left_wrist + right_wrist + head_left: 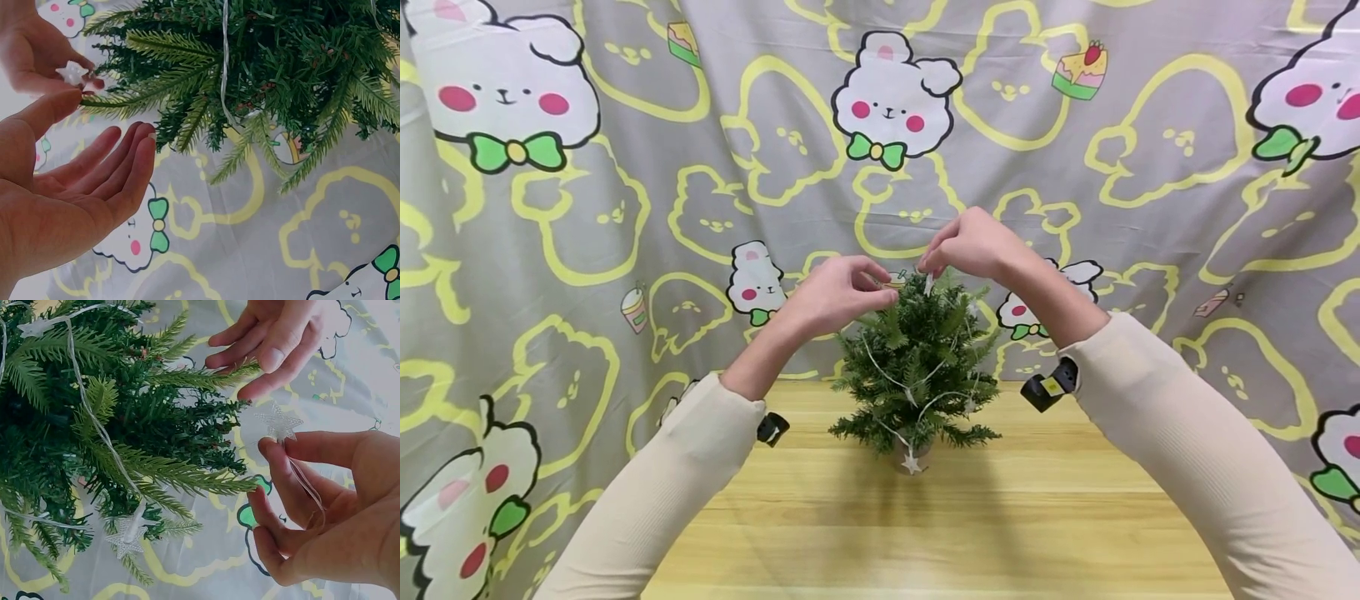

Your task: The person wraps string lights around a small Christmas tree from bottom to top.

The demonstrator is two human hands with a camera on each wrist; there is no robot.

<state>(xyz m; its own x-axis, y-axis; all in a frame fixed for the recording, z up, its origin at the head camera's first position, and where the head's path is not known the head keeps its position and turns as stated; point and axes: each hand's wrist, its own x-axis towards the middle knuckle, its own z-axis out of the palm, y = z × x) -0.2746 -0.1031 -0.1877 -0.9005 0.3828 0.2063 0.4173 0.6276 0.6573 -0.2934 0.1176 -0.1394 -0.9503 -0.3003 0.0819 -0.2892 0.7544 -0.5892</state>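
A small artificial Christmas tree (917, 350) stands in a pot on the wooden table, wound with a clear-wired string of star lights. At its top, my right hand (337, 494) pinches a clear star light (278, 423) between thumb and index finger. Its thin wire (304, 481) runs down past the curled fingers. My left hand (81, 181) is at the left side of the treetop, palm turned up and fingers loosely bent. Its thumb lies right at a branch tip (103, 106), with nothing gripped. Another star light (128, 537) hangs lower among the branches.
The wooden table (760, 517) extends in front of the tree. Behind and to the left hangs a grey curtain (700, 225) with cartoon prints. Black wrist cameras sit on both sleeves, the right one (1048, 385) close beside the tree. A star light (912, 462) dangles before the pot.
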